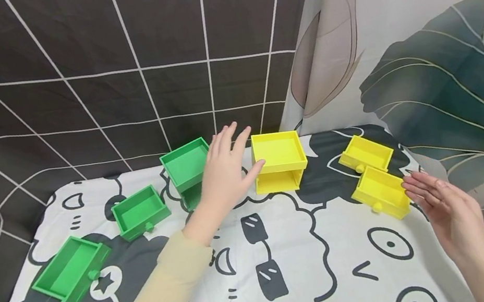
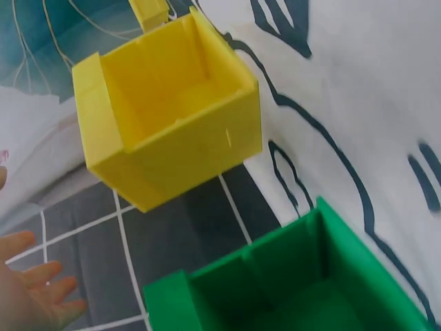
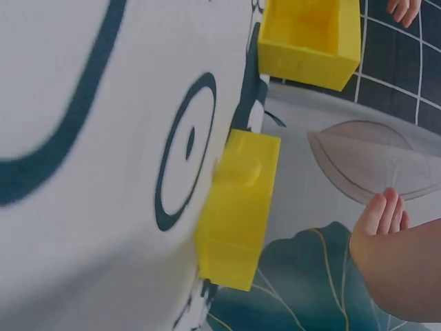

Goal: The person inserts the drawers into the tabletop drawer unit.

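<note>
My left hand (image 1: pixel 225 169), fingers spread and holding nothing, reaches between a green drawer cabinet (image 1: pixel 187 165) and a yellow drawer cabinet (image 1: pixel 278 158). In the head view it overlaps the green cabinet's right side, and its thumb reaches toward the yellow one. The open front of the yellow cabinet (image 2: pixel 172 131) also shows in the left wrist view. On the right, my right hand (image 1: pixel 454 215) is held with straight fingers beside a small yellow drawer (image 1: pixel 381 192). A second yellow drawer (image 1: pixel 366 153) lies just behind that one. Neither hand grips anything.
At the left lie a small green drawer (image 1: pixel 141 213) and a larger green drawer (image 1: pixel 72 270), both with round knobs. A cartoon-print cloth (image 1: pixel 286 249) covers the table. A dark grid-patterned curtain (image 1: pixel 167 41) hangs behind, with a leaf-print cloth (image 1: pixel 459 85) at the right.
</note>
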A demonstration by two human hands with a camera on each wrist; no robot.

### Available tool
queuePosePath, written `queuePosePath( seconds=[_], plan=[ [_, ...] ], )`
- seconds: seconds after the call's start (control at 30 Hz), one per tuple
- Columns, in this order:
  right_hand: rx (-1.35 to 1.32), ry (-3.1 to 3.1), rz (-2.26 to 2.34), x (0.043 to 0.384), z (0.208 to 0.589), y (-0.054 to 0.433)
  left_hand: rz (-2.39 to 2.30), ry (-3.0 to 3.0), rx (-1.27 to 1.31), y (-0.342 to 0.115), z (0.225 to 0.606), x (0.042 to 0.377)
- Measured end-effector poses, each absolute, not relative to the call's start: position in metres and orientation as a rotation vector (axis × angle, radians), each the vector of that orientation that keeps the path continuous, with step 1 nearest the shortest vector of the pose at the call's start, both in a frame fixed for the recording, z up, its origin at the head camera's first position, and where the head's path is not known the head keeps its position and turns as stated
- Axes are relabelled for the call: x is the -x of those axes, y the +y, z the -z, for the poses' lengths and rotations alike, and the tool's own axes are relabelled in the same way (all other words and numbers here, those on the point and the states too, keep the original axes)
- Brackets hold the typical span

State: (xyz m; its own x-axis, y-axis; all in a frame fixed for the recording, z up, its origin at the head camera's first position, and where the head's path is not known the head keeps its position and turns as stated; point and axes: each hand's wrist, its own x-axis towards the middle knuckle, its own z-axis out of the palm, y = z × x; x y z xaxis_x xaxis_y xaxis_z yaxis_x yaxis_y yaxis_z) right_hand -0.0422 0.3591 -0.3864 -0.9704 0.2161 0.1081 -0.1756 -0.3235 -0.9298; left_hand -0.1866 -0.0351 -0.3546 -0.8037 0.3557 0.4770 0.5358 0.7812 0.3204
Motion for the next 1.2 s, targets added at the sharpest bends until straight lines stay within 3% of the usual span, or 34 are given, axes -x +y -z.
queuePosePath(
  seconds=[0.27,0.53,0.7,1.2],
  plan=[
    [0.046,-1.157,-2.977,0.043,0.403,0.367,0.779,-2.604,0.663,-0.009,0.366,0.197],
    [0.351,-0.986,-3.284,0.038,0.421,0.361,0.939,-2.651,0.612,0.003,0.377,0.209],
    [0.355,-0.848,-3.498,0.04,0.432,0.358,1.036,-2.691,0.526,0.005,0.383,0.218],
    [0.992,-0.941,-3.261,0.043,0.439,0.353,1.216,-2.751,0.424,0.009,0.396,0.231]
  ],
)
